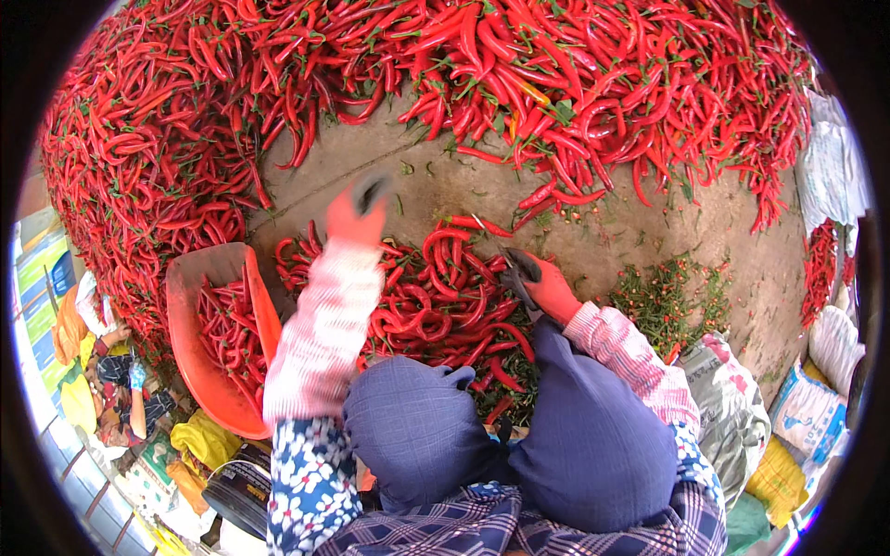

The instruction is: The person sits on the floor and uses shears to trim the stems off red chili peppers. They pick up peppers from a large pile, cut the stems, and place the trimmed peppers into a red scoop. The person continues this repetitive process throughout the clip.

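My left hand (358,205), in a red glove with a dark palm, is blurred over the bare concrete floor (313,184). Whether its fingers hold anything cannot be made out. My right hand (546,283), gloved alike, is closed around dark-handled scissors (518,274) by my right knee. Their thin metal blades point up and left, close to a single red chili pepper (487,226). Between my hands and knees lies a heap of red chili peppers (434,306), and few green stems show on it. A red plastic scoop (188,347) holding more chilies stands left of my left forearm.
A large bank of stemmed red chilies (591,76) curves around the front and left. Cut green stems (671,306) lie at right. Plastic sacks (726,410) line the right side. Behind at left are another person (135,389) and a black round container (240,493).
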Motion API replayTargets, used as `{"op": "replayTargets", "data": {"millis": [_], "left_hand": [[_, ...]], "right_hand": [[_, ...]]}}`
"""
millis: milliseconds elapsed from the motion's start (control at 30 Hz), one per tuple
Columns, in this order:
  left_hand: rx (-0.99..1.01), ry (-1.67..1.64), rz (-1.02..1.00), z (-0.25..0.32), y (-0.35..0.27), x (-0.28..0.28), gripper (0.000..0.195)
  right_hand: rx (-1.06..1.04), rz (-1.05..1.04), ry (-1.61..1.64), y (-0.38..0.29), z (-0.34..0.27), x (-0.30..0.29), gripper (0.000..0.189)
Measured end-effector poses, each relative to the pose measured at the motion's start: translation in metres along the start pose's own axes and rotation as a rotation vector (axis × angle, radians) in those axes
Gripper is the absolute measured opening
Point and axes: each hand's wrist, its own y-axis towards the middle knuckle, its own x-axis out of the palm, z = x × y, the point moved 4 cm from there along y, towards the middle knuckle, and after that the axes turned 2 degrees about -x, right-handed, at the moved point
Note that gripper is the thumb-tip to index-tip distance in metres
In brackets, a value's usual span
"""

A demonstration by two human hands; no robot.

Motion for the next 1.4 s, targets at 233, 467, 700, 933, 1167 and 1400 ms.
{"op": "replayTargets", "data": {"millis": [233,467,700,933,1167,1400], "left_hand": [[-0.083,0.936,-0.076,0.034,0.13,0.143,0.117],[-0.103,0.892,0.073,0.012,0.138,0.154,0.121],[-0.063,0.873,-0.1,-0.011,0.127,0.117,0.101],[-0.236,0.95,0.004,-0.099,0.067,-0.005,0.094],[-0.07,0.135,0.48,-0.11,-0.048,-0.102,0.045],[0.267,0.494,0.118,-0.068,-0.01,-0.001,0.042]], "right_hand": [[0.014,-0.006,-0.052,-0.021,0.004,-0.019,0.049],[0.076,-0.076,-0.162,-0.033,0.01,-0.022,0.048],[0.024,0.017,-0.162,-0.029,0.039,-0.02,0.047],[0.049,-0.049,-0.152,-0.026,0.045,-0.015,0.045],[0.064,-0.158,-0.105,-0.016,0.003,0.002,0.05],[0.044,-0.148,-0.154,0.011,-0.005,0.014,0.049]]}}
